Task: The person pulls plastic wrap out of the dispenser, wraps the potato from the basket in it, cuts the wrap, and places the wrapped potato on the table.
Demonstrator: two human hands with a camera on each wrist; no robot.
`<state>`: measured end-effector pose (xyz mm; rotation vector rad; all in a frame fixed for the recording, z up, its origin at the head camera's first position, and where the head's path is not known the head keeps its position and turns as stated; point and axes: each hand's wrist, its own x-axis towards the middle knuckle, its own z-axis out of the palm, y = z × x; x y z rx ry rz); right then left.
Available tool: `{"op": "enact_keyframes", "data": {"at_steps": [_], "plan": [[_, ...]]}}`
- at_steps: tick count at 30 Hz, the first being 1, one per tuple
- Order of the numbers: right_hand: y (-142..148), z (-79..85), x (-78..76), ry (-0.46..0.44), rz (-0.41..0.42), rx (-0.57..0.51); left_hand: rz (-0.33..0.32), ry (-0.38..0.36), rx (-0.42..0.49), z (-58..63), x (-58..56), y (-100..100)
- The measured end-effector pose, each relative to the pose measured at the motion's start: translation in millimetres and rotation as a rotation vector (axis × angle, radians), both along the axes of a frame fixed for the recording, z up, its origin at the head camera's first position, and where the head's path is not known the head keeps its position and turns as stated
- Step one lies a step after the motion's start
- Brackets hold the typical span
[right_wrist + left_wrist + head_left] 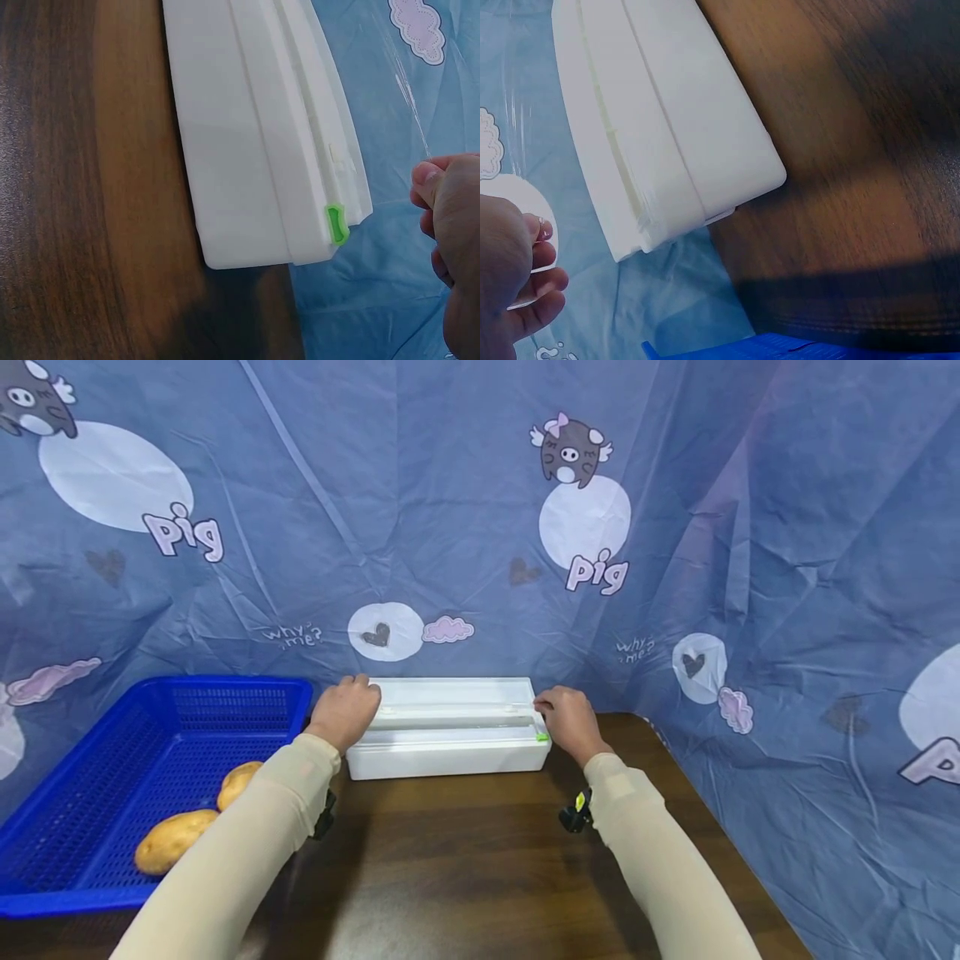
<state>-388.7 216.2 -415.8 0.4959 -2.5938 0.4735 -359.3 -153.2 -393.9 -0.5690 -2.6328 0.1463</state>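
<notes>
A long white cling film dispenser stands at the back of the table, its lid raised. A green slide cutter sits at its right end. Clear cling film stretches above the box, seen mostly as shiny streaks. My left hand pinches one corner of the film between thumb and forefinger, beyond the left end of the dispenser. At the right end, my right hand pinches the other corner. Both hands are raised off the box. In the head view the film itself is hardly visible.
A blue plastic basket lies on the left, holding a potato and another potato partly behind my left sleeve. The brown wooden table extends in front of the dispenser. A blue printed cloth hangs behind it.
</notes>
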Motion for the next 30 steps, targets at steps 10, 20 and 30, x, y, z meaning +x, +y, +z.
{"op": "enact_keyframes", "data": {"at_steps": [10, 20, 30], "plan": [[-1.4, 6.9, 1.1, -0.01, -0.032, 0.016, 0.004, -0.011, -0.002, 6.2, 1.0, -1.4], [3.4, 11.6, 2.1, 0.021, -0.003, 0.032, -0.013, 0.014, -0.012, 8.8, -0.5, -1.3], [-0.2, 18.1, 3.0, 0.012, -0.023, 0.043, 0.004, 0.017, -0.044, 13.5, 0.8, -3.4]]}}
